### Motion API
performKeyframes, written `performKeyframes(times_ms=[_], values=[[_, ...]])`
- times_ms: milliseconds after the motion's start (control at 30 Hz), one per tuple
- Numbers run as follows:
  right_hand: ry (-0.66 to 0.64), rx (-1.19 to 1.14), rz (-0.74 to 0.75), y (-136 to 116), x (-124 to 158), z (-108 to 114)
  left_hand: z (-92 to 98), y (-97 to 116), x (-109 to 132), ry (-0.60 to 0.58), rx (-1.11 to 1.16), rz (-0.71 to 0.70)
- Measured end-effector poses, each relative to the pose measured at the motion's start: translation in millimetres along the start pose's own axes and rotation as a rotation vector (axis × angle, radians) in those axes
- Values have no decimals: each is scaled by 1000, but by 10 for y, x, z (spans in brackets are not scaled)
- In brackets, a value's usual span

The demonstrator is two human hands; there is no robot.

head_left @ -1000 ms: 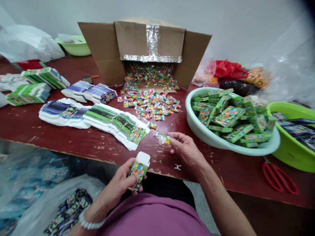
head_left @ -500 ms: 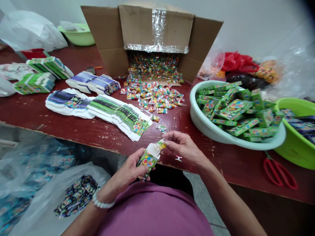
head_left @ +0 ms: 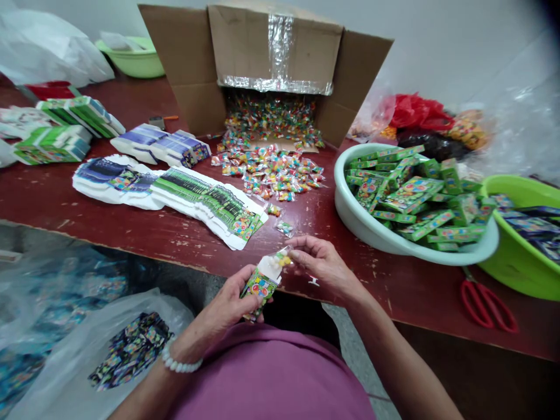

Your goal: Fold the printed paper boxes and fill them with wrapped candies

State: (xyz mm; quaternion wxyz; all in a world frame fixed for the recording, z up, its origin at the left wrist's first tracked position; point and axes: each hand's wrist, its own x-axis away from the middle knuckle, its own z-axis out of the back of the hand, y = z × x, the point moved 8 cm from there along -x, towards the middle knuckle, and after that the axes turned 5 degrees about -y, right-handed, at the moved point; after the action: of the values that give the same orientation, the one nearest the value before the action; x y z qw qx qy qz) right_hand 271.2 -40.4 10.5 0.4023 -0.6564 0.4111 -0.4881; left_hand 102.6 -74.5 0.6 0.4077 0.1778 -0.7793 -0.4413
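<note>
My left hand (head_left: 238,297) is wrapped round a small green printed box (head_left: 259,287), tilted with its white flap (head_left: 270,267) up and its mouth toward my right hand. Between the thumb and fingers of my right hand (head_left: 317,261) is a clear candy packet (head_left: 282,257) with yellow pieces, right at the box's mouth. Two loose candy packets lie on the table just beyond, one of them a bluish-green packet (head_left: 284,227). A fanned row of flat green cartons (head_left: 205,201) lies to the left, in front of a heap of candy packets (head_left: 271,169).
A cardboard box (head_left: 280,52) spills candy packets at the back. On the right stand a pale blue basin (head_left: 350,216) of green boxes, a lime-green basin (head_left: 516,274) and red scissors (head_left: 487,303). Bundled cartons (head_left: 55,143) sit far left; a plastic bag (head_left: 65,373) of dark packets is below.
The whole view has shifted slightly. My hands keep nearly the same pose, with the candy packet still held at the mouth of the box.
</note>
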Motion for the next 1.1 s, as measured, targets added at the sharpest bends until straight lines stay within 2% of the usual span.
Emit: performKeyframes(times_ms=[200,333,500,600,667,733,833,900,1000,1100], values=[[0,-14,-7,27,16,-16,-15,-1,12,4,-19,-10],[3,64,20,-11,45,-4,-29,-14,12,-10,-33,-22],[-10,375,228,-213,68,-32,-45,-18,9,-17,-12,-40],[-68,582,383,-322,116,-206,-52,-17,-7,-12,7,-75],[-122,631,436,-339,146,-335,-38,-5,-21,14,34,-115],[-80,555,428,-330,144,-340,-2,4,-35,70,100,-144],[85,304,339,-237,94,-190,63,-45,-55,176,267,-116],[53,147,218,-80,39,-216,77,-93,-65,219,349,-85],[-82,53,101,101,15,-429,98,-135,-68,271,398,-86],[-18,225,229,32,29,-519,159,-181,-66,349,454,-80]])
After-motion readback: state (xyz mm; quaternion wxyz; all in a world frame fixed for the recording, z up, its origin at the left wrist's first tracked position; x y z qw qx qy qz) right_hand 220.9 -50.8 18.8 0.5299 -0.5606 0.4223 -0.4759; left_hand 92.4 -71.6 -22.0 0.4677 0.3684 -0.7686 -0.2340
